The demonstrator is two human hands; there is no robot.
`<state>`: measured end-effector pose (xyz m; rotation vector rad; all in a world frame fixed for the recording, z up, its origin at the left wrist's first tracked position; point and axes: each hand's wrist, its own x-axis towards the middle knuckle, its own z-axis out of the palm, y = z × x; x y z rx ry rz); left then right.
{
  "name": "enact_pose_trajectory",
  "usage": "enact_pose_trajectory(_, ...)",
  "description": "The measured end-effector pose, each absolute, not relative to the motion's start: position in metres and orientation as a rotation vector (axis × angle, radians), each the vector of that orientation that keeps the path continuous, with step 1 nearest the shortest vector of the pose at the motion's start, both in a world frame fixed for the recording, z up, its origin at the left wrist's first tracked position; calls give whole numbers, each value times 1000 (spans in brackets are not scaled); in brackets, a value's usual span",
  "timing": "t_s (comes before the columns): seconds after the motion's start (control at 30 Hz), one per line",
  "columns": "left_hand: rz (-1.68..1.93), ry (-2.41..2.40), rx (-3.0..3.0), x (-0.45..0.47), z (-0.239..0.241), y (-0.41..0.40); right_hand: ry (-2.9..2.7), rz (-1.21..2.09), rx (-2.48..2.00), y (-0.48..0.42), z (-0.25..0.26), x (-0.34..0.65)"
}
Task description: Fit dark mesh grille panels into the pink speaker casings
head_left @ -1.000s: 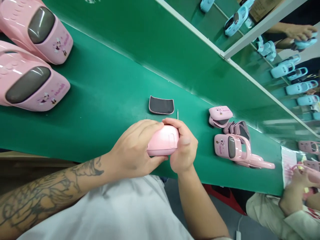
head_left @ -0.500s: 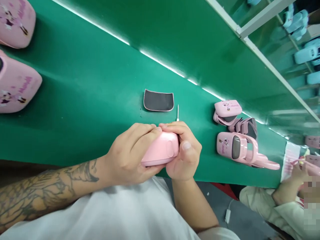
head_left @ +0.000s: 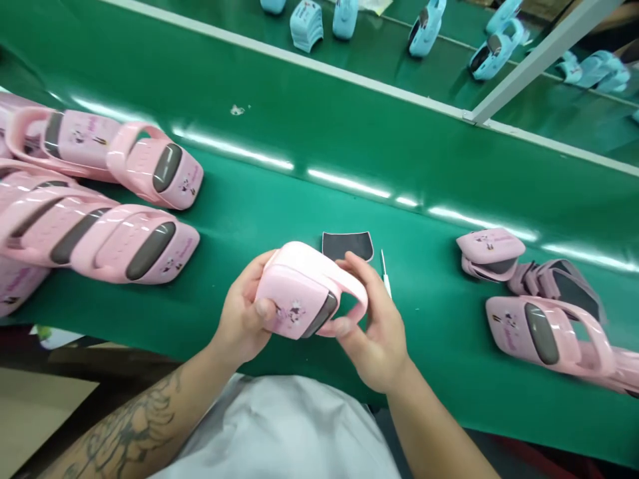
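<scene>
A pink plastic housing (head_left: 292, 296) with a loop handle, a dark window and a printed cartoon figure is held up between both hands over the green bench. My left hand (head_left: 245, 313) grips its printed body, thumb on the front face. My right hand (head_left: 377, 326) is closed around the handle at the other end. Just behind the housing lies a curved dark panel (head_left: 348, 246) with a pink rim, partly covered by the fingers of my right hand. A thin tool with a metal shaft and white handle (head_left: 386, 283) rests beside that hand.
Rows of similar pink housings (head_left: 137, 243) stand at the left. On the right are another pink housing (head_left: 549, 336), a printed pink piece (head_left: 492, 249) and stacked curved panels (head_left: 569, 286). Light-blue parts (head_left: 344, 16) sit beyond the white rail (head_left: 299, 56).
The pink housing has been turned, so its printed face, window and handle now show. My right hand has shifted onto the handle. The view has swung, bringing more pink housings in at the left.
</scene>
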<state>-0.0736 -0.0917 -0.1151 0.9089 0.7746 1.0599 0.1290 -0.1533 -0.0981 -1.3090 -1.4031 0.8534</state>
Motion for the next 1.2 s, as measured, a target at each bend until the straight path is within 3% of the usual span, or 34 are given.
enact_pose_trajectory(0.2,911,750,574,-61,-109,-101,-1255,859,-1553,-168,-81,103)
enact_pose_trajectory(0.33,930,844,731,-64,-120,-108,-1150,834,-1681,-170,-71,99)
enact_pose_trajectory(0.67,754,622,584,-64,-121,-113,-1227,814,-1535,-182,-52,106)
enact_pose_trajectory(1.0,848,673,344,-43,-97,-123,-1251,801,-1640,-179,-82,86)
enact_pose_trajectory(1.2,959,794,731,-62,-103,-112,-1148,997,-1644,-177,-80,101)
